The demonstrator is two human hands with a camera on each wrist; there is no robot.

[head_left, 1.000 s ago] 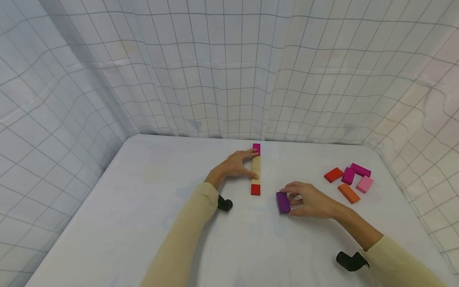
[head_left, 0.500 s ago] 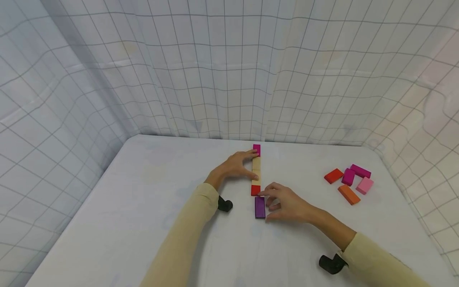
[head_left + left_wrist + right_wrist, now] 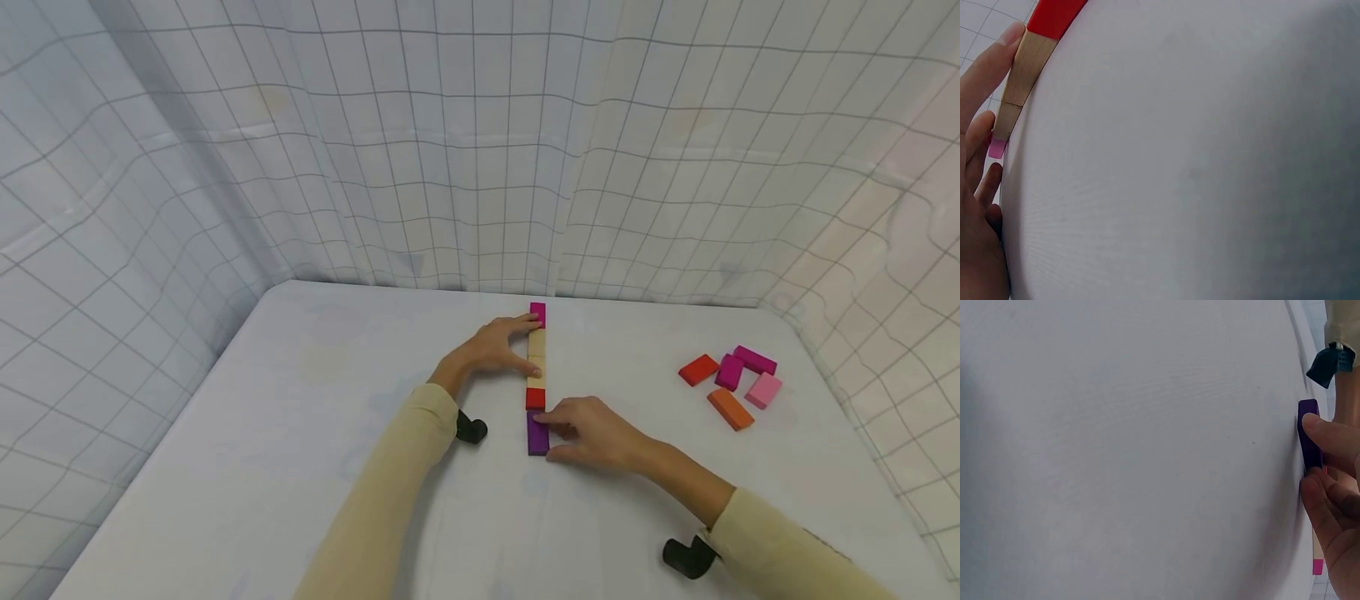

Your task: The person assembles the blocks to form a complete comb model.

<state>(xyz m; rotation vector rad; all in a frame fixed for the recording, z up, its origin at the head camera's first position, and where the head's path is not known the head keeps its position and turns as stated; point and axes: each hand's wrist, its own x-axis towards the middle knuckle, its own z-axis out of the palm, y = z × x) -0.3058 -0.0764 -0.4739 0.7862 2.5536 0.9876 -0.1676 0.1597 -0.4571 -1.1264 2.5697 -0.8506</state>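
A straight row of blocks lies on the table: a magenta block at the far end, two plain wooden blocks, then a red block. My left hand spans the row from its left side, thumb on the nearer wooden block and fingertips at the magenta one. In the left wrist view its fingers lie fairly straight along the wooden blocks. At the near end, my right hand holds a purple block between thumb and fingers. The purple block lines up with the row, its far end right at the red block.
To the right lies a loose group: a red block, an orange block, a pink block and two magenta blocks. A white gridded curtain surrounds the white table. Black wrist mounts show below the sleeves.
My right hand has carried the purple block leftward to the near end of the row, then slid it slightly left against the red block. My left hand has stayed in place.
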